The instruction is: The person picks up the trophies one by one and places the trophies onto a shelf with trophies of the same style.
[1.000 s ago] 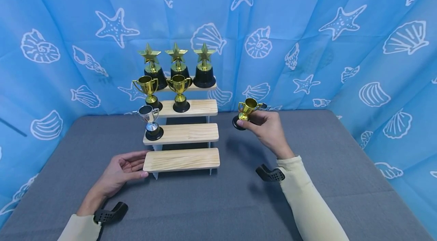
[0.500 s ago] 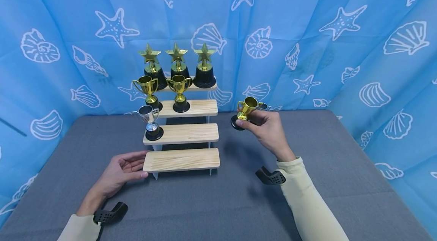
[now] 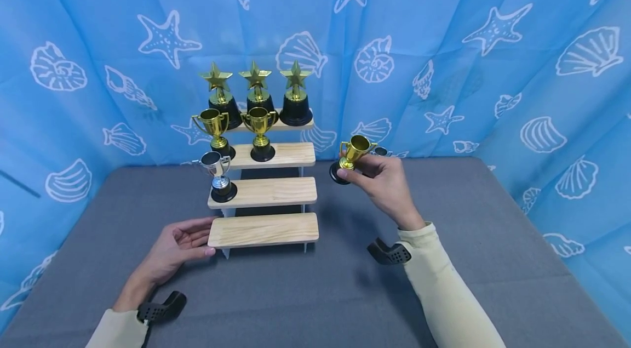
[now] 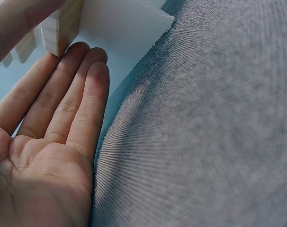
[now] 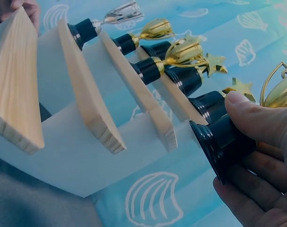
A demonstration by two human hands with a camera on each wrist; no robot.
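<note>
My right hand (image 3: 386,183) pinches a gold trophy cup (image 3: 355,150) by its black base (image 5: 221,142), tilted and raised right of the wooden tiered stand (image 3: 263,230). Part of a silver cup (image 3: 381,151) shows behind that hand; whether it is held there I cannot tell. My left hand (image 3: 172,249) touches the left end of the lowest step (image 4: 63,28) with nearly straight fingers (image 4: 89,104). Star trophies (image 3: 296,96) fill the top step. Two gold cups (image 3: 259,131) stand on the second step, and a silver trophy cup (image 3: 217,172) at the left of the third.
A grey cloth (image 3: 305,304) covers the table under the stand. Behind it hangs a blue curtain (image 3: 394,8) with white shells and starfish. White side panels (image 5: 82,165) support the steps.
My right hand has lifted the gold trophy cup slightly and shifted it a little left, tilting it more. My left hand stays at the step's end.
</note>
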